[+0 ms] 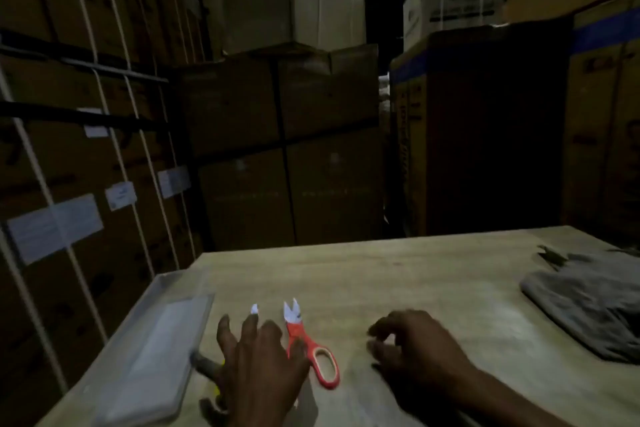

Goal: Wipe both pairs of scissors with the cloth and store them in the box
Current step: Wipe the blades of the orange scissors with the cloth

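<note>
Your left hand (258,362) lies fingers spread over one pair of scissors, tip (254,308) only showing; red scissors (308,345) just right, box (152,354) near left. Right hand (414,345) loosely curled, empty; cloth (588,302) far right, prob. next reach.

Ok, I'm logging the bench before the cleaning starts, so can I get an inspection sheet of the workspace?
Surface: pale wooden table, dimly lit.
Job's things: red-handled scissors lying flat, blades slightly apart, pointing away; a second pair mostly hidden under the left hand, only a white blade tip and a bit of yellow showing; clear shallow plastic box at the table's left edge; crumpled grey cloth far right.
Clutter: nothing seen.
Grip: left hand spread over the hidden pair, whether it grips is unclear; right hand loosely curled, holding nothing.
Cables: nothing seen.
Surroundings: stacked strapped cardboard cartons behind.
</note>
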Available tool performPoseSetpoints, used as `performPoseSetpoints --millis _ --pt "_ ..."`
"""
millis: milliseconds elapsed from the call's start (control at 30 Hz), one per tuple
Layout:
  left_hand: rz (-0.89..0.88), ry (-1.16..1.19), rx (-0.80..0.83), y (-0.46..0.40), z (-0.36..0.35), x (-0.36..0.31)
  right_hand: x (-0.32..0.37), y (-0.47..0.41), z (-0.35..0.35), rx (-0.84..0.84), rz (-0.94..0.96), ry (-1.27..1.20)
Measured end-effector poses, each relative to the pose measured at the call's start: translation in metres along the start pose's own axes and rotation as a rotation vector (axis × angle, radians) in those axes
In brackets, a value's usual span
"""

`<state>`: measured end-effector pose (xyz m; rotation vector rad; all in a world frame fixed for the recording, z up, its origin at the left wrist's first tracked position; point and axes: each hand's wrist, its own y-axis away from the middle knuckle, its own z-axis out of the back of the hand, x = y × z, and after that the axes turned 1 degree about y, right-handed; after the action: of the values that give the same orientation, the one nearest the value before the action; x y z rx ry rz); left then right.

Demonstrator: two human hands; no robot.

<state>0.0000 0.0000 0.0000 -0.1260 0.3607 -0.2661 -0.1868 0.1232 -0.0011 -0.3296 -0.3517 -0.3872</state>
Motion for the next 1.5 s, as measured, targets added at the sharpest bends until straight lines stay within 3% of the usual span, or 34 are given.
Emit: performPoseSetpoints --millis 100,233,467,567,767,900,1100,1167,1233,1300,1500 --pt "-0.014 -0.187 0.095 -0.011 -0.004 0.003 0.026 -0.028 -0.024 0.114 0.013 -0.103" --pt "-0.075 -0.264 0.148 -0.019 -0.012 -0.002 0.049 -0.053 -0.042 0.165 0.002 -0.078" --pt "-0.103 -0.192 0.125 -0.012 -0.016 -0.016 0.036 -0.065 -0.047 0.239 -0.038 -0.099" --pt "-0.140 -0.178 0.053 0.003 -0.012 -0.025 0.023 -0.042 -0.031 0.164 -0.041 -0.220" --pt "-0.387 -0.007 -0.270 0.020 -0.024 -0.019 -0.020 0.022 0.015 -0.113 -0.113 -0.529" --pt "-0.252 0.328 -0.077 0.034 -0.015 -0.041 -0.045 0.051 0.033 -0.279 -0.152 -0.632" --pt "-0.269 0.624 -0.199 0.021 -0.010 -0.086 -0.066 0.067 0.036 -0.505 -0.227 -0.787" --pt "-0.155 0.838 -0.120 0.017 -0.013 -0.103 -0.067 0.068 0.034 -0.597 -0.265 -0.851" --pt "0.062 1.189 0.135 0.019 -0.014 -0.123 -0.066 0.066 0.032 -0.673 -0.287 -0.875" --pt "0.157 1.410 0.353 0.026 -0.017 -0.140 -0.064 0.063 0.030 -0.712 -0.304 -0.868" --pt "0.093 1.500 0.545 0.033 -0.019 -0.162 -0.060 0.062 0.019 -0.732 -0.294 -0.841"
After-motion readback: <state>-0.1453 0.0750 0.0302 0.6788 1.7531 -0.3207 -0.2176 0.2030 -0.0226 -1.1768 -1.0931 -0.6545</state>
